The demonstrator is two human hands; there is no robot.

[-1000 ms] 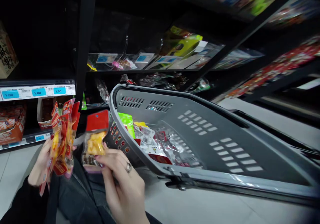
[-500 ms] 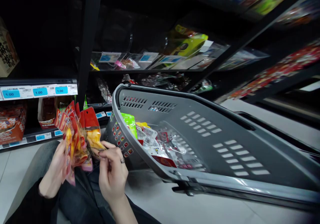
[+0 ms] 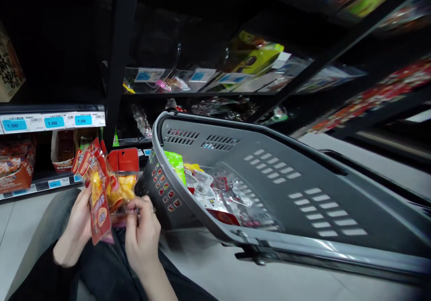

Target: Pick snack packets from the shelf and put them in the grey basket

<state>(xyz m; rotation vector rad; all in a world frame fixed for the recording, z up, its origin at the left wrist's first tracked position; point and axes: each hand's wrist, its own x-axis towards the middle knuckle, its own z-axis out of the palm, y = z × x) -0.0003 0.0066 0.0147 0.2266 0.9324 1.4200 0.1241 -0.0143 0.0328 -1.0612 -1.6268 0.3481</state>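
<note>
Several red-topped clear snack packets (image 3: pixel 101 213) with yellow-orange pieces inside are bunched in my left hand (image 3: pixel 76 229), whose fingers are closed on their left side. My right hand (image 3: pixel 144 229) pinches the lower right edge of one snack packet (image 3: pixel 127 186) in the same bunch; its flat red top shows a hang hole. Both hands are above my lap. Just right of them a grey shopping basket (image 3: pixel 269 153) is tilted toward me, holding a green packet (image 3: pixel 175 166) and several clear and white packets (image 3: pixel 232 198).
Dark shelving (image 3: pixel 121 54) stands in front, with price labels (image 3: pixel 54 120) along its edges. Open cartons (image 3: pixel 63 150) of small packets are on the low shelf at left. The basket's black handle (image 3: pixel 262 256) runs along its near rim. Pale floor tiles (image 3: pixel 195 269) lie beneath.
My right hand has moved slightly left toward the left hand, bringing its snack packet closer to the bunch. One packet in front has turned so its red label faces me.
</note>
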